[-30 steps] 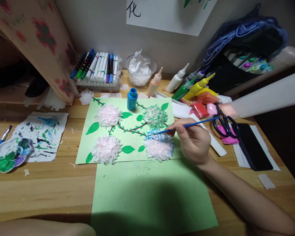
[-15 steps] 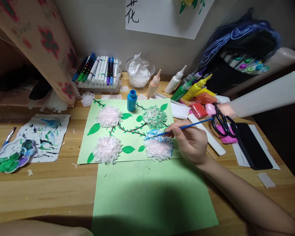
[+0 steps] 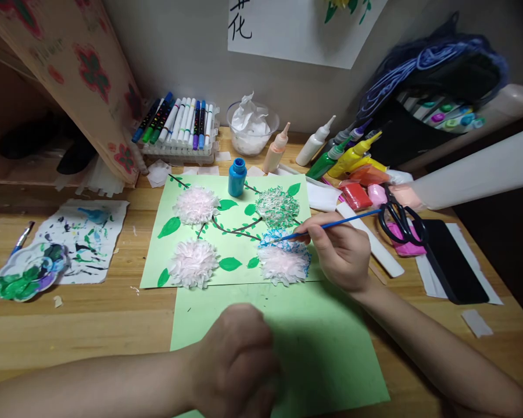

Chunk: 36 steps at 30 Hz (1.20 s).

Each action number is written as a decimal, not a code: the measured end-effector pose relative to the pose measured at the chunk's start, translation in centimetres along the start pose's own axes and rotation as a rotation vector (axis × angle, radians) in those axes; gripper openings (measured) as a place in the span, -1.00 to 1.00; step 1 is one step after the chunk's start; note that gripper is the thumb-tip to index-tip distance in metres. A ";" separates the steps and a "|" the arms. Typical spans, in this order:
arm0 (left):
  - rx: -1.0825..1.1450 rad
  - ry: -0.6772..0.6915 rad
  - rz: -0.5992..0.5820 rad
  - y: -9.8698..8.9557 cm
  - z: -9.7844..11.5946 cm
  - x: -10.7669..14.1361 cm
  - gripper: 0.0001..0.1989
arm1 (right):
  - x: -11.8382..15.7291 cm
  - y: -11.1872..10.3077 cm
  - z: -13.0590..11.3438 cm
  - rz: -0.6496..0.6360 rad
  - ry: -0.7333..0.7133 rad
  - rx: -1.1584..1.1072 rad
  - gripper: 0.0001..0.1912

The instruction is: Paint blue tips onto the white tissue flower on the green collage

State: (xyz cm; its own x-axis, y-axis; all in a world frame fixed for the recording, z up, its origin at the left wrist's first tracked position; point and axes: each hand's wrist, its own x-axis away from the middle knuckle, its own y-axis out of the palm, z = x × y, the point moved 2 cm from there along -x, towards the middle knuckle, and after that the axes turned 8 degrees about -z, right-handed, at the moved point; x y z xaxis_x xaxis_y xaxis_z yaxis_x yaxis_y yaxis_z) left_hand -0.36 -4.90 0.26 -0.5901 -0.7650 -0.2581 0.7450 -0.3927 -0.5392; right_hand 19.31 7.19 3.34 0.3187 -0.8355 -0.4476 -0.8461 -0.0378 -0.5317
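Note:
My right hand (image 3: 340,251) is closed around a thin blue paintbrush (image 3: 333,222). The brush tip touches the blue-edged upper part of the lower right tissue-paper flower (image 3: 284,264), whose lower part stays pale pink. This flower is on a light green sheet (image 3: 239,273) with painted stems and leaves. Above it is a green-tipped flower (image 3: 278,207); two pale pink flowers, an upper (image 3: 196,205) and a lower one (image 3: 194,263), are on the left. My left hand (image 3: 237,363) hangs over a second green sheet (image 3: 331,360), fingers curled and partly blurred; whatever they may hold is hidden.
An uncapped blue paint bottle (image 3: 237,178) stands at the green sheet's top edge. Left are a paint palette (image 3: 30,273) and a stained tissue (image 3: 100,244). Markers (image 3: 181,125), a glass bowl (image 3: 253,128) and paint bottles line the back. Scissors (image 3: 401,223) and a phone (image 3: 455,261) lie right.
My left hand has come up from the bottom left edge to over the lower green sheet. The brush tip stays at the same flower. The whole view has shifted slightly.

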 end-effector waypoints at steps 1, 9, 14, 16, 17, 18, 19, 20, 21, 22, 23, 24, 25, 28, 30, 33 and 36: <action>0.000 0.122 0.045 -0.4 -0.3 -1.0 -0.80 | 0.1 0.1 0.0 -0.017 -0.013 0.012 -0.83; -0.074 -0.137 -0.088 -0.4 -1.2 -3.0 -0.93 | 0.3 0.2 0.0 -0.022 0.032 -0.081 -0.83; -0.098 -0.177 -0.127 -0.4 -1.4 -3.3 -0.93 | 0.2 0.4 0.7 0.013 0.101 -0.122 -0.84; -0.099 -0.176 -0.131 -0.5 -1.4 -3.3 -0.93 | 0.2 0.5 0.9 0.022 0.138 -0.145 -0.84; -0.097 -0.176 -0.133 -0.5 -1.4 -3.3 -0.93 | 0.1 0.5 1.0 0.029 0.159 -0.163 -0.83; -0.095 -0.177 -0.132 -0.5 -1.4 -3.3 -0.92 | 0.1 0.5 1.1 0.039 0.179 -0.184 -0.83; -0.092 -0.179 -0.132 -0.5 -1.4 -3.2 -0.92 | 0.0 0.6 1.2 0.048 0.196 -0.207 -0.82; -0.090 -0.181 -0.130 -0.5 -1.4 -3.1 -0.92 | 0.0 0.6 1.3 0.061 0.210 -0.228 -0.82; -0.086 -0.185 -0.127 -0.4 -1.4 -3.1 -0.92 | -0.1 0.6 1.4 0.076 0.219 -0.245 -0.81; -0.083 -0.188 -0.124 -0.4 -1.5 -3.0 -0.92 | -0.2 0.6 1.5 0.089 0.225 -0.257 -0.81; -0.079 -0.191 -0.122 -0.3 -1.5 -3.0 -0.92 | -0.2 0.6 1.5 0.100 0.232 -0.267 -0.80; -0.075 -0.193 -0.120 -0.3 -1.6 -3.0 -0.93 | -0.3 0.6 1.5 0.108 0.238 -0.276 -0.79; -0.072 -0.194 -0.118 -0.3 -1.6 -3.0 -0.92 | -0.4 0.6 1.5 0.115 0.243 -0.283 -0.78; -0.072 -0.194 -0.111 -0.3 -1.6 -3.0 -0.92 | -0.6 0.4 1.4 0.133 0.244 -0.301 -0.76; -0.075 -0.199 -0.111 -0.3 -1.6 -3.0 -0.92 | -0.7 0.2 1.2 0.161 0.237 -0.300 -0.76; -0.071 -0.209 -0.123 -0.4 -1.5 -3.1 -0.92 | -0.8 -0.1 1.1 0.191 0.235 -0.302 -0.76; -0.064 -0.213 -0.133 -0.5 -1.5 -3.1 -0.92 | -0.6 -0.3 1.4 0.218 0.224 -0.339 -0.77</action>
State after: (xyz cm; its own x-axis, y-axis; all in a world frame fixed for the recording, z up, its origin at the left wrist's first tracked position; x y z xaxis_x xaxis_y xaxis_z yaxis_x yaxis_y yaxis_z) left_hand 0.64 -1.64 0.13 -0.5973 -0.8019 -0.0105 0.6400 -0.4688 -0.6088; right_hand 20.00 8.47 2.74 0.0492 -0.9405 -0.3363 -0.9870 0.0057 -0.1604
